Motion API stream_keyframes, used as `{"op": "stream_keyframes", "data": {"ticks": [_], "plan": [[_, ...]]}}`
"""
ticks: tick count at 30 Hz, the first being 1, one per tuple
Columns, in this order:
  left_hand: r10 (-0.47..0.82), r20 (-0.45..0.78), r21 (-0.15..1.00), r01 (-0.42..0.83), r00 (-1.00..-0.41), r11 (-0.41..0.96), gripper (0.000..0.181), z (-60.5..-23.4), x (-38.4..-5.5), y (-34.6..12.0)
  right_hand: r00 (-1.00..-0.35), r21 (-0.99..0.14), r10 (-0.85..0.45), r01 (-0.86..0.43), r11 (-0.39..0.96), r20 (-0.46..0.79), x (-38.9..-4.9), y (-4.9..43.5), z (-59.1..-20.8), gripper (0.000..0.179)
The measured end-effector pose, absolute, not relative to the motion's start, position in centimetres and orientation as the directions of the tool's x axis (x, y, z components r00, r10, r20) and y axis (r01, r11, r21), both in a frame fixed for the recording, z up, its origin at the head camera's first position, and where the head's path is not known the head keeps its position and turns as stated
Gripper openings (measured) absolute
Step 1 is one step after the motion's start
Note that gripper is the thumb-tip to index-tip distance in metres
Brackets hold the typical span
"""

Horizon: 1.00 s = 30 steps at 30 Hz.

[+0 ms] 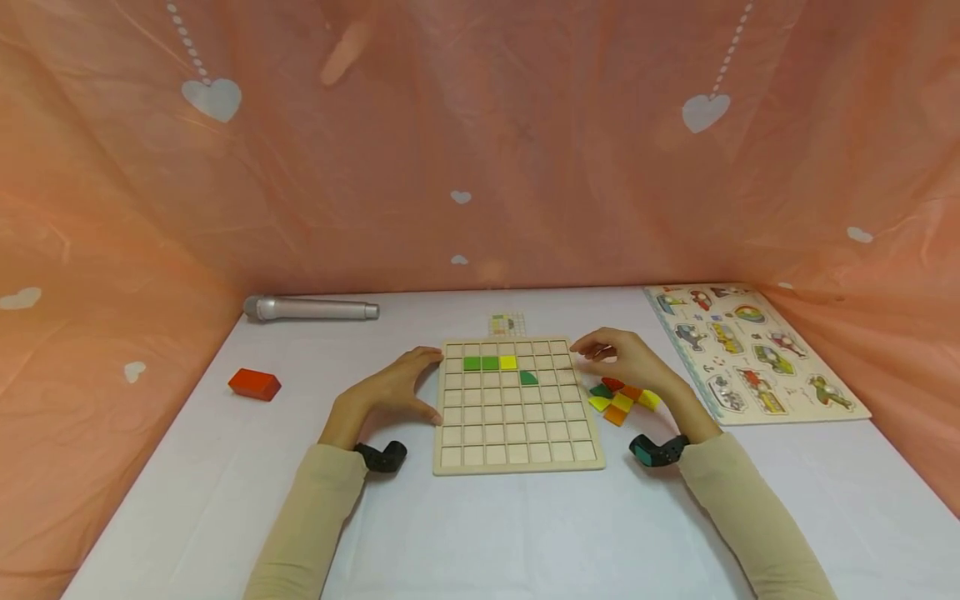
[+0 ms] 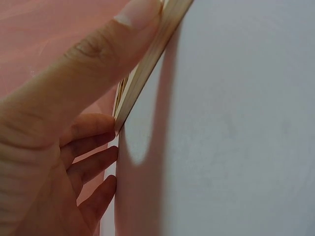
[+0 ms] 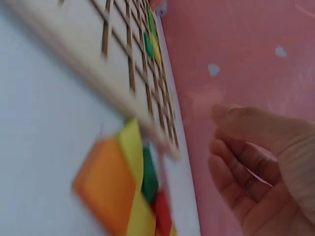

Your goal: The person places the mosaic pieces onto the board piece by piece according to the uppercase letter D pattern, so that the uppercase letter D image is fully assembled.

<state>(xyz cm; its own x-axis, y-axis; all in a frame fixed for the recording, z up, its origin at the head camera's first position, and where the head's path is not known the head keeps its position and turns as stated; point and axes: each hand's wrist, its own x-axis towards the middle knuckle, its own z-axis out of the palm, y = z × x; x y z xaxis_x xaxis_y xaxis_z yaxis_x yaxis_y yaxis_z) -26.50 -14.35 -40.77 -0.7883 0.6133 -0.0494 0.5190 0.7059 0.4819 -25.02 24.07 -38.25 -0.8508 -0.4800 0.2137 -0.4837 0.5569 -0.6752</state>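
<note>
A wooden grid board (image 1: pixel 517 470) lies on the table before me. In one upper row sit two green square tiles (image 1: pixel 481 363) and a yellow square tile (image 1: pixel 507 362). One row lower, further right, is a dark green quarter-round tile (image 1: pixel 528 378). My left hand (image 1: pixel 393 383) spans the board's left edge, thumb and fingers spread; in the left wrist view the thumb (image 2: pixel 108 49) touches the rim. Beside the upper right edge hovers my right hand (image 1: pixel 621 357), fingers loosely bent around nothing. Under it lies a pile of loose red, green, yellow and orange tiles (image 1: pixel 622 402).
A small printed pattern card (image 1: pixel 507 324) lies just behind the board. To the right is a picture puzzle board (image 1: pixel 757 354). A silver microphone (image 1: pixel 311 309) lies at the back left, with a red block (image 1: pixel 254 384) in front of it. Pink curtains (image 1: pixel 480 150) surround the table.
</note>
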Motion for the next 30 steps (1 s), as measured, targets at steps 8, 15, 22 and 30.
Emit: {"op": "stream_keyframes", "data": {"ticks": [8, 15, 22, 30], "plan": [[0.609, -0.047, 0.502, 0.508, -0.792, 0.699, 0.104, -40.5, -26.2, -14.4, -0.874, -0.680, -0.466, -0.425, 0.597, 0.137, -24.8, 27.1, -39.2, 0.024], [0.621, -0.031, 0.498, 0.527, -0.783, 0.689, 0.104, -40.5, -26.4, -14.3, -0.877, -0.677, -0.478, -0.374, 0.634, 0.037, -24.9, 28.2, -39.7, 0.024], [0.622, -0.030, 0.495, 0.528, -0.783, 0.689, 0.104, -40.6, -26.4, -14.4, -0.856, -0.647, -0.517, -0.404, 0.647, 0.017, -24.8, 28.5, -39.5, 0.022], [0.616, -0.037, 0.498, 0.520, -0.787, 0.695, 0.103, -40.5, -26.2, -14.4, -0.872, -0.621, -0.483, -0.422, 0.660, 0.080, -24.8, 28.3, -40.1, 0.021]]}}
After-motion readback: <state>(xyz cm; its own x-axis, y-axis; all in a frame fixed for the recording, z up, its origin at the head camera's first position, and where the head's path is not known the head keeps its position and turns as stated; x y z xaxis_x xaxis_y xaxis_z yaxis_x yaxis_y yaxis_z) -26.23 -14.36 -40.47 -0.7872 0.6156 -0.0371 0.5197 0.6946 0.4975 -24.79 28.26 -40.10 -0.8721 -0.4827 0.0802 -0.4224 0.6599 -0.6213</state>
